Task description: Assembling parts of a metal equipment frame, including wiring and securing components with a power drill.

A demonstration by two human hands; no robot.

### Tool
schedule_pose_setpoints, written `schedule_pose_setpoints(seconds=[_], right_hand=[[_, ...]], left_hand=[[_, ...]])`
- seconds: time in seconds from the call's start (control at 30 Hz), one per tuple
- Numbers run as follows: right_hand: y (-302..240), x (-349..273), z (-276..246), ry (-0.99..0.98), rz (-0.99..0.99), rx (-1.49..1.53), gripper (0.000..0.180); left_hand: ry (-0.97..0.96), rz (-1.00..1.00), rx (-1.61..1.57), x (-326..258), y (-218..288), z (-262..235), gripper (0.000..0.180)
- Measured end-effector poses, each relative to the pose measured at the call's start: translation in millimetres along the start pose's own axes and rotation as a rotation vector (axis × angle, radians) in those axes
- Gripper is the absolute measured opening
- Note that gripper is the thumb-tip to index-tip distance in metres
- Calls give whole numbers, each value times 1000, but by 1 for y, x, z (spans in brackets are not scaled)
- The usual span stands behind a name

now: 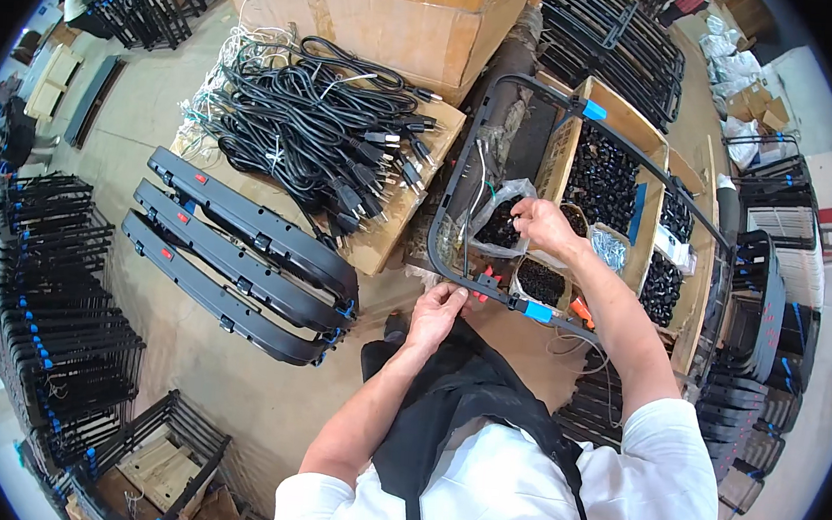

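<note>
A black tubular frame [449, 170] with rounded corners lies in front of me, over the parts boxes. My left hand [436, 315] is at its near left corner, with thumb and fingers pinched together. Red plastic pieces [485, 283] sit on the frame beside those fingertips; what the fingers grip is hidden. My right hand [546, 226] reaches inside the frame to a clear plastic bag [507, 191] of small dark parts. Its fingers are drawn together over the bag's opening, and anything between them is too small to name. Blue tape [537, 312] wraps the frame's near bar.
Bundled black power cords [300, 114] lie on a cardboard-topped surface at left. Three long black housings [240, 256] stand nearer. A wooden box [603, 182] holds black parts and small bags of fasteners. Stacked black frames [53, 280] line the left; a large carton [357, 11] stands behind.
</note>
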State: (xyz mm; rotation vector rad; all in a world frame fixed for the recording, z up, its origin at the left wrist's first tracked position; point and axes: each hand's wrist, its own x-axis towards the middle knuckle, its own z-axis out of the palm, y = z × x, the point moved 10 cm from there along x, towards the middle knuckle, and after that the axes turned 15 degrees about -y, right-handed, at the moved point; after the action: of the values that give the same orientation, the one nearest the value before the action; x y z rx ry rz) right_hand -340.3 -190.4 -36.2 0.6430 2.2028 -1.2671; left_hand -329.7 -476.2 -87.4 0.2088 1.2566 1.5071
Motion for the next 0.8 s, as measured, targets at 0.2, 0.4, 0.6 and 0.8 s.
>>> schedule_pose_setpoints(seconds=[0.2,0.4,0.6,0.8], right_hand=[[-8,-13,-6,207,-57,-73,33],[-13,-16,0,300,-12,-577,20],[-8,-65,14,245,-66,373,32],[-35,-164,162,-65,-159,979,35]], left_hand=[[-59,65,-99,7,-1,-3,16],[-76,49,-30,4,9,3,15],[-84,76,-51,10,-5,-3,17],[-34,-5,18,3,2,-11,19]])
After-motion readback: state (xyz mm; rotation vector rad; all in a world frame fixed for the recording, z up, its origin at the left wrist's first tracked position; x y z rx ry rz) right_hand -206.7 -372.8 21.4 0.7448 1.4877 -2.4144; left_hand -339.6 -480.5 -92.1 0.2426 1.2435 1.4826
